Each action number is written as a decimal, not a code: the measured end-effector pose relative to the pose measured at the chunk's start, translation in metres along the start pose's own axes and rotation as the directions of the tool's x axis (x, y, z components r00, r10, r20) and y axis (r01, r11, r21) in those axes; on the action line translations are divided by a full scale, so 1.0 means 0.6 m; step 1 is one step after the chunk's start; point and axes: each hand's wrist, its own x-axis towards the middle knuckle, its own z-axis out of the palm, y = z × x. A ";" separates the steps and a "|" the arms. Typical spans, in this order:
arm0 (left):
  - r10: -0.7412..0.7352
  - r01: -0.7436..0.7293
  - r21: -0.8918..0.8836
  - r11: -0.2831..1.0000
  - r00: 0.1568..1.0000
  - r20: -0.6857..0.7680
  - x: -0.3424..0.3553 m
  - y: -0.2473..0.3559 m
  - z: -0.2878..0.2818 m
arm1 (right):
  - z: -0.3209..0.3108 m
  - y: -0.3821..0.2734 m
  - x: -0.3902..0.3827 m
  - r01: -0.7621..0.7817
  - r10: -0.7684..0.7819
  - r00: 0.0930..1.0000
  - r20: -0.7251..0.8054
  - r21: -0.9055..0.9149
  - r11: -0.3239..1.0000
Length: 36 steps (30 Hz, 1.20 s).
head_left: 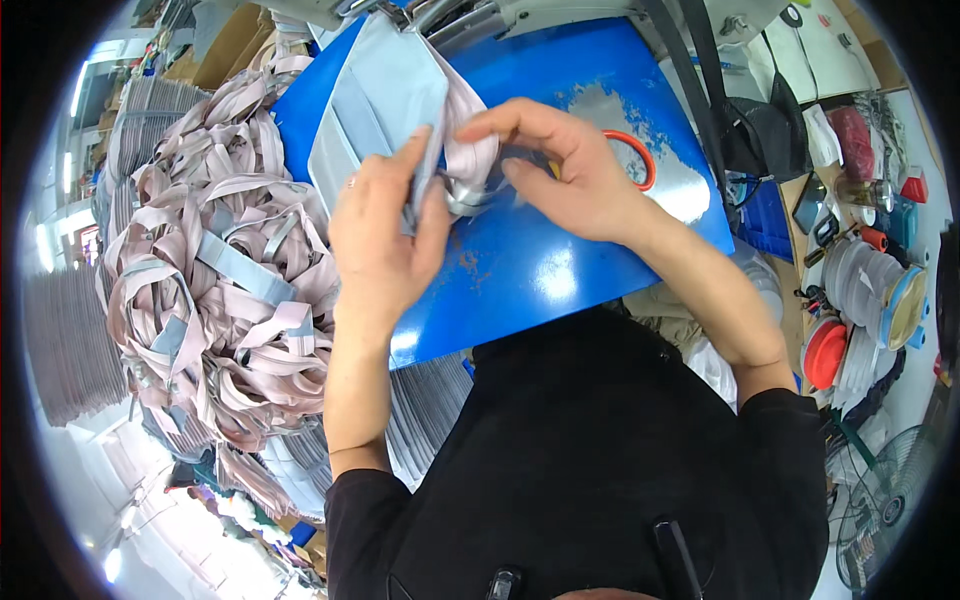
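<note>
A light blue-grey fabric piece (pixel 390 85) with a pale pink strip (pixel 472 150) along its right side lies on the blue table, its far end at the sewing machine (pixel 450 18). My left hand (pixel 385 225) pinches its near edge between thumb and fingers. A shiny silvery part (pixel 463 196), blurred, shows just right of that thumb. My right hand (pixel 575 175) is beside the pink strip, index finger and thumb bent and apart; the space between them is smeared by motion. Behind its wrist shows an orange ring handle (pixel 648 165), partly hidden, with something small and yellow near the palm.
A large tangled heap of pink and grey strips (pixel 225 290) rises left of the blue table (pixel 560 275). Stacked fabric pieces (pixel 65 340) stand beyond it. Dark straps (pixel 690 70) hang at the table's right. Thread spools (pixel 860 290) and tools crowd a side surface; a fan (pixel 885 510) stands lower right.
</note>
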 end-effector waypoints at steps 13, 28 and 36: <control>-0.203 0.099 -0.383 0.918 0.949 -0.242 0.004 -0.033 -0.031 | -0.014 -0.007 0.080 0.478 -0.134 0.859 0.494 -0.681 0.555; 0.034 -0.075 -0.148 0.986 0.964 -0.263 0.016 -0.004 -0.024 | -0.003 -0.033 0.114 -0.011 0.132 0.983 0.130 -0.671 0.741; 0.114 -0.127 -0.048 0.991 0.971 -0.209 0.019 0.008 -0.019 | 0.017 0.025 0.129 -0.237 0.068 0.955 -0.289 -0.605 0.760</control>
